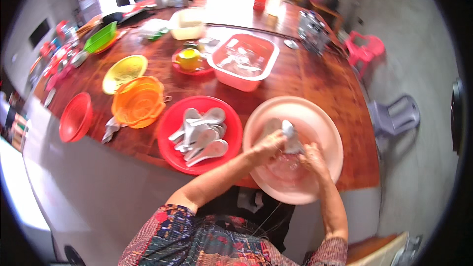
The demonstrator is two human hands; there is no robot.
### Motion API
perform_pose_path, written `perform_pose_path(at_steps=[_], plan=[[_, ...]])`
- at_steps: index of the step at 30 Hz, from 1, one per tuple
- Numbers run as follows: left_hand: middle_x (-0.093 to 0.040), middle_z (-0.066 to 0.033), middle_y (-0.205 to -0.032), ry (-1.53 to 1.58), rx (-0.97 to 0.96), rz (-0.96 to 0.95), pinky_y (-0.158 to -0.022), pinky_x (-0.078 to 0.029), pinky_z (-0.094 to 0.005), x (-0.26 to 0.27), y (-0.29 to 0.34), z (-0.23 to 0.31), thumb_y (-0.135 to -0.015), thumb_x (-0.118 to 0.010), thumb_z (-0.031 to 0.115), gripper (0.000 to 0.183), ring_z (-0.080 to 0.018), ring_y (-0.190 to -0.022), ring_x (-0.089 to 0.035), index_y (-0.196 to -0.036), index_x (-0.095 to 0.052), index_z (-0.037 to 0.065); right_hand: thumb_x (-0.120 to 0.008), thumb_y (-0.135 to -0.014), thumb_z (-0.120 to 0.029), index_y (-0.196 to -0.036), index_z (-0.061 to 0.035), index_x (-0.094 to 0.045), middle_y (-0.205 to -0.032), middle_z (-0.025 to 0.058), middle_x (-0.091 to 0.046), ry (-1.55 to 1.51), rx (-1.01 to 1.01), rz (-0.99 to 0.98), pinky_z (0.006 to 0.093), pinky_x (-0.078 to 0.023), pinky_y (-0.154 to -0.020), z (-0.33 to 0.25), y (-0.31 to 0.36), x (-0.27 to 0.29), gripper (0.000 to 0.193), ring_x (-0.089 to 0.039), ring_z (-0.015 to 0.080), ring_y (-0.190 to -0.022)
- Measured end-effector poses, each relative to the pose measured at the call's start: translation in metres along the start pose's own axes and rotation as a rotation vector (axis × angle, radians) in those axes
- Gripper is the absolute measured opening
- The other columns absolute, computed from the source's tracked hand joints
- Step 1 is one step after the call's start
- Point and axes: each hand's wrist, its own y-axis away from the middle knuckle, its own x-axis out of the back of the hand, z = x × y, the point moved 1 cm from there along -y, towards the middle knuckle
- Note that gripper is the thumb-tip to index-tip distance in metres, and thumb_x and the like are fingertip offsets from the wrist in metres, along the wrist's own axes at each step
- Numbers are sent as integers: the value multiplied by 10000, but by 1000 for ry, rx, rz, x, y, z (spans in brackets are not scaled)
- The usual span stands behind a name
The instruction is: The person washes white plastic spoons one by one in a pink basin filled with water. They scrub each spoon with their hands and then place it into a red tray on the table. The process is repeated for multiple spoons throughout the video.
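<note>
Over a large pale pink basin [331, 133] with water in it, my left hand [270, 148] is closed on a white soup spoon [288, 129], its bowl pointing up and away. Close to it on the right, my right hand [313, 159] has its fingers bent at a whitish, blurred thing [294, 146] between the hands; I cannot tell whether this is part of the spoon or a cloth. Left of the basin, a red plastic basin [231, 140] holds several white soup spoons [202, 140] in a loose pile.
Beyond the basins stands a pink square tub [241, 83] with clear water and utensils. Leftward are an orange colander [138, 103], a yellow basket [125, 71], a red basket [76, 118] and a yellow cup [188, 59]. Stools [394, 116] stand off the table's right side.
</note>
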Motion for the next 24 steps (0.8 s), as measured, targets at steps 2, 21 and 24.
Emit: perform_pose_path(at_steps=[2,21,24], plan=[[-513,12,-842,208,161,73,-543,-383,-243,-7,0,-3,-874,-480,406,317,-95,-649,-441,-1117,-516,205,-551,-714,-114,-860,-26,-563,-827,241,-516,-40,36,-66,443,-448,-712,-22,11,-6,171,-544,414,-881],[-555,42,-867,10,126,-99,-503,-323,-159,-34,9,13,-892,-487,300,365,-18,-656,-433,-1241,-477,192,-561,-748,22,-899,-39,-619,-885,122,-560,-586,-30,604,337,-477,-717,-62,-17,56,173,-579,261,-823],[-552,43,-858,-30,42,-95,-514,-328,-166,-38,15,15,-881,-489,274,356,-16,-658,-432,-1221,-500,171,-591,-707,52,-891,-67,-621,-850,100,-566,-481,70,575,330,-481,-657,-78,7,60,221,-583,244,-753]])
